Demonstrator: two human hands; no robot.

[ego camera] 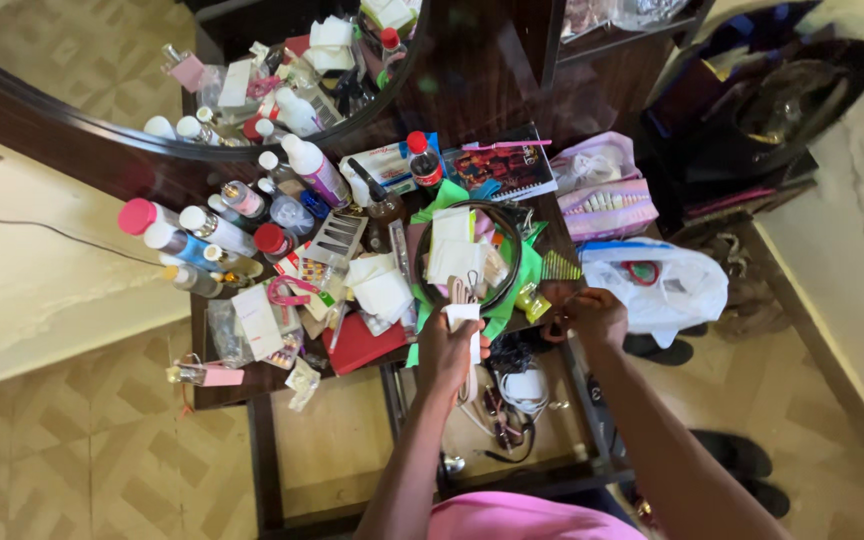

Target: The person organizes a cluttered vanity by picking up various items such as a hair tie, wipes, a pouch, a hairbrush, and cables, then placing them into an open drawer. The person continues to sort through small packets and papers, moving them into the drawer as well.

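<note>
Looking down at a cluttered dark dressing table (222,385), the left hand (449,350) is clamped on a small white card (465,322) at the near edge, beside a round tray (508,285). Farther right, the right hand (594,315) is curled; whether it grips anything is unclear. Bottles (207,235) crowd the left.

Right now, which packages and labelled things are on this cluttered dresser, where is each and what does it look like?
Small white card or packet: in left hand, rectangular.
Red-capped dark bottle: back centre, red label band.
White bottle with purple label: back left, lying tilted.
Pink-capped white bottle: far left, lying down.
Spiral-bound dark booklet: back right, red-and-black cover.
White plastic bag: right edge, beside right hand.
</note>
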